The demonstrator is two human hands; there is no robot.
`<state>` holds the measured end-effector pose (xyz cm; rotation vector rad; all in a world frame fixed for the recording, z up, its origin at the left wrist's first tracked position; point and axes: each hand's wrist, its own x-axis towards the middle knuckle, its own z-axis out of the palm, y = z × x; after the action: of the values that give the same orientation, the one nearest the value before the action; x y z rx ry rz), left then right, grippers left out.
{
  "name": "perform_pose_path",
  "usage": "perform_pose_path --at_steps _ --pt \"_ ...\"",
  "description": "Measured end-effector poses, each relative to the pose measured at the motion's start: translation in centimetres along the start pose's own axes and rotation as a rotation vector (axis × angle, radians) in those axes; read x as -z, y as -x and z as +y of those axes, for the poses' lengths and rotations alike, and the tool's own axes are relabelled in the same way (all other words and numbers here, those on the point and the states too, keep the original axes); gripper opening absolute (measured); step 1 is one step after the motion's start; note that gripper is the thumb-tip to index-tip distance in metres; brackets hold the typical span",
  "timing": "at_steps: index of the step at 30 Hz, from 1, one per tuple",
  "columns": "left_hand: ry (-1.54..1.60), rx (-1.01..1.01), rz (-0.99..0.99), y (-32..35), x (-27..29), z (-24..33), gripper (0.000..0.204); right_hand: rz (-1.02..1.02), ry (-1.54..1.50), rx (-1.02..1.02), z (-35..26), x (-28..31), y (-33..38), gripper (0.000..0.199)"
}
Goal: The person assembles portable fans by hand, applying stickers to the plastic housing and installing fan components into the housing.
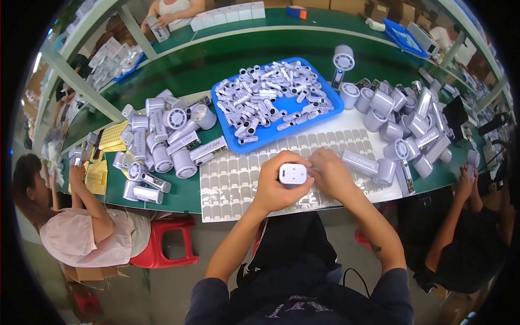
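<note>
Dark shirt [325, 295] on my own body is nearest to the camera. Beyond it, my left grip [271, 187] is closed around a white piece [293, 174], with thumb and fingers curled about its sides. I have it above the near edge of the counter [187, 197], over the sticker sheet [222, 201]. Its end face looks up to the camera, so I judge that its long axis goes downward, away from me. My right grip [331, 172] is just to the right of the piece, but it is blurred; I cannot tell if its fingers press or stand apart. Near this right grip lies one fan [360, 162], and toward the far edge is the blue tray [295, 128].
</note>
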<state>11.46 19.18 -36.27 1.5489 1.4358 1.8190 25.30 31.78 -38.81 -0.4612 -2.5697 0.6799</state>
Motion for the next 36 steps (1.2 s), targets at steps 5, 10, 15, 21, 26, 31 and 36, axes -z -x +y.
perform_pose_path --at_steps 5,10,15,21,26,31,36 --pt "0.171 0.098 -0.063 0.2 -0.3 0.7 0.029 0.006 0.076 0.025 -0.6 -0.9 0.5 0.033" --pt "0.069 0.081 -0.075 0.8 0.3 1.0 0.019 0.044 0.046 0.055 -0.5 -0.8 0.4 0.024" --pt "0.121 -0.035 0.055 0.3 0.0 2.3 0.022 0.040 0.001 0.001 -0.5 -0.7 0.3 0.018" --pt "0.117 -0.025 0.238 -0.1 0.0 2.8 0.024 0.042 -0.026 -0.019 -0.7 -0.8 0.3 0.017" --pt "0.161 0.062 0.094 0.4 -0.7 2.4 0.031 0.013 -0.045 -0.042 -0.2 -0.9 0.3 0.017" --pt "0.119 0.095 -0.016 -0.4 -0.6 2.3 0.032 0.107 -0.002 -0.041 -0.6 -1.3 1.0 0.017" --pt "0.012 -0.032 -0.117 -0.1 -0.6 1.2 0.028 0.088 -0.111 -0.127 -0.3 -0.9 0.6 0.015"
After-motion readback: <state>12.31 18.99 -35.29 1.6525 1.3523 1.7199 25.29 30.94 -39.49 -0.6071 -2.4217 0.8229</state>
